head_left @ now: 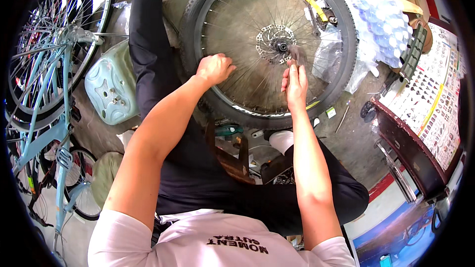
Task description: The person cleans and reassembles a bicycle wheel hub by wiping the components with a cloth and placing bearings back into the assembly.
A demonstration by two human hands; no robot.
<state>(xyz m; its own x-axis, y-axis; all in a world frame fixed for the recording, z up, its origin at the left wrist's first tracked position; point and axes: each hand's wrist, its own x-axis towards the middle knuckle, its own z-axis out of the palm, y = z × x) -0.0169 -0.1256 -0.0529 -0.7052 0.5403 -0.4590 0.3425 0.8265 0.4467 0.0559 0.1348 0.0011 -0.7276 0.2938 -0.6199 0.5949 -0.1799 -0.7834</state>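
A bicycle wheel [187,34] with a knobbly black tyre and thin spokes lies before me. At its hub is a silver brake disc [264,37]. My left hand [215,69] lies over the wheel's near left rim and spokes, its fingers curled; what they close on is hidden. My right hand [295,83] is right of and just below the hub, fingers closed. From its fingertips a brownish thing [298,55], smeared by motion, reaches up beside the disc; its kind cannot be made out.
Light blue bicycle frames and wheels [59,133] stand at the left, next to a pale blue plastic stool [111,89]. Bubble wrap [378,17] lies at the upper right. A table with a printed parts sheet [430,99] is at the right. Tools [228,130] lie near my legs.
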